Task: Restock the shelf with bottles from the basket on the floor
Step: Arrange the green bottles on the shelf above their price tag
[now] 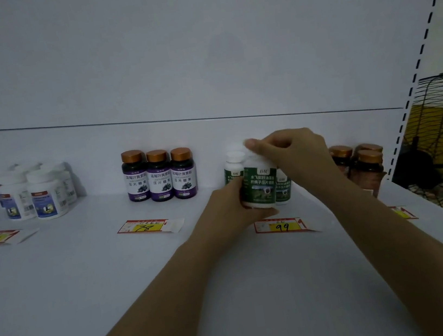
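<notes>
Gripped at its base by the left hand and capped from above by the right hand: a green-labelled white bottle, upright, long axis vertical, Chinese print facing the camera, right of centre on the white shelf. Flanked closely by two matching green bottles, above a yellow tag reading "99". Further left, three purple-labelled bottles behind a "78" tag; amber-capped jars to the right.
</notes>
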`<state>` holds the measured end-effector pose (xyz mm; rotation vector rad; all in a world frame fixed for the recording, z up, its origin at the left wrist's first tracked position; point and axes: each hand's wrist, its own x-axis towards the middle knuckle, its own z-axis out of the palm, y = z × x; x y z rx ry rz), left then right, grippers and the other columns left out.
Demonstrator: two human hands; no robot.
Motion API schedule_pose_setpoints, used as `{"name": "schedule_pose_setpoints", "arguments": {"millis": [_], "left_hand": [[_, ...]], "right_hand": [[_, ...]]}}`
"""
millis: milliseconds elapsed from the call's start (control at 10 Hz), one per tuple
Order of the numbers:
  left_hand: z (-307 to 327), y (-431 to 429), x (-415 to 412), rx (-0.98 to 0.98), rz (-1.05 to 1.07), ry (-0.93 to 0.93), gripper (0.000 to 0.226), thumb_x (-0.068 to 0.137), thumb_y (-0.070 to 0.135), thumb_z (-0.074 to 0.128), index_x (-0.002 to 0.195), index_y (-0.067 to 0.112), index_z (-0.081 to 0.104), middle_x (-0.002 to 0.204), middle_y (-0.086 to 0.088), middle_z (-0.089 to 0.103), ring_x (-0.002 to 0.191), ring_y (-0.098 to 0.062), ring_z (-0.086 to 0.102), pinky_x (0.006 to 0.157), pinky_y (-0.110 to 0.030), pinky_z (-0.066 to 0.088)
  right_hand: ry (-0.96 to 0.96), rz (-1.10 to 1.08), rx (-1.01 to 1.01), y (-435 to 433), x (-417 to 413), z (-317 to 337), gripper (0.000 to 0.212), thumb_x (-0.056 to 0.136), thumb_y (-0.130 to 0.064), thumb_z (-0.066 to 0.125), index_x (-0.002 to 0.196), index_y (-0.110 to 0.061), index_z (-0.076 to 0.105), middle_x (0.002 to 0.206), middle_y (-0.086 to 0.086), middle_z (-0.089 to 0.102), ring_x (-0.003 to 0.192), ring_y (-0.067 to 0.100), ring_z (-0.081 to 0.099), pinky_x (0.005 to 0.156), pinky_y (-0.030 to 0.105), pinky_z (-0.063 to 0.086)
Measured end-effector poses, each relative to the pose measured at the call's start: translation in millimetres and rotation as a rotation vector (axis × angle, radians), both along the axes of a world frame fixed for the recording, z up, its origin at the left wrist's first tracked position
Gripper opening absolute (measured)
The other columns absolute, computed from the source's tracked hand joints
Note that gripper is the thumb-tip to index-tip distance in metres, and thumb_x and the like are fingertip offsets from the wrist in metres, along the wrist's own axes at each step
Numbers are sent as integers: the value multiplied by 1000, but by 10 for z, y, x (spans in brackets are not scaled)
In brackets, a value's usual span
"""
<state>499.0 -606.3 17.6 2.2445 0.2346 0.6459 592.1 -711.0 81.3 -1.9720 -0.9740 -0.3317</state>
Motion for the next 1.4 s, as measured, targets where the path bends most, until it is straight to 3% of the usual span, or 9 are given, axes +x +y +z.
{"name": "schedule_pose_setpoints", "arguments": {"millis": [200,300,600,800,1100,1200,1300,1400], "left_hand": [[23,10,2,-59,-27,-19,41,71,33,80,101,36,52,90,21,60,80,12,56,63,-1,44],[17,9,-3,-74,-36,-24,41,69,32,80,102,33,56,94,17,64,87,6,61,72,-7,47],[7,11,11,-76,-45,-16,44,68,31,81,104,31,57,101,13,67,94,-2,64,84,-18,50],[14,20,12,-65,-55,-14,42,68,31,81,99,34,54,93,17,63,88,3,61,75,-8,46],[9,19,12,-56,-53,-15,44,68,32,81,103,31,55,99,13,65,92,-1,62,80,-12,48],[20,8,-3,-51,-32,-36,47,68,32,81,107,29,55,100,14,65,91,-1,62,79,-12,48],[39,-3,-15,-20,-2,-72,50,68,33,81,108,28,52,93,21,59,83,3,59,68,-5,46],[69,-20,-30,-125,-65,-32,47,68,30,82,104,29,51,94,18,63,82,4,63,66,-6,48]], "right_hand": [[149,200,36,-73,84,-88,31,90,-46,55,97,-21,73,90,-6,72,88,13,67,87,40,55],[193,231,63,-91,128,-110,30,88,-46,58,98,-22,72,92,-4,73,89,16,68,87,44,55],[222,261,85,-100,125,-126,28,88,-44,59,96,-21,72,91,-4,73,89,16,68,88,44,55],[230,265,91,-91,124,-117,28,87,-44,60,97,-21,72,91,-3,73,90,16,68,88,44,55],[224,272,92,-101,114,-112,29,88,-45,59,97,-21,72,92,-3,72,90,16,68,88,44,55],[222,239,80,-85,83,-99,37,86,-54,55,100,-23,69,94,-5,71,89,12,67,86,38,55],[218,162,34,-68,81,-104,47,82,-60,56,105,-19,63,96,-2,68,89,13,65,84,35,55],[356,250,108,-116,133,-86,34,86,-46,61,104,-17,66,98,1,70,91,17,67,87,40,56]]}}
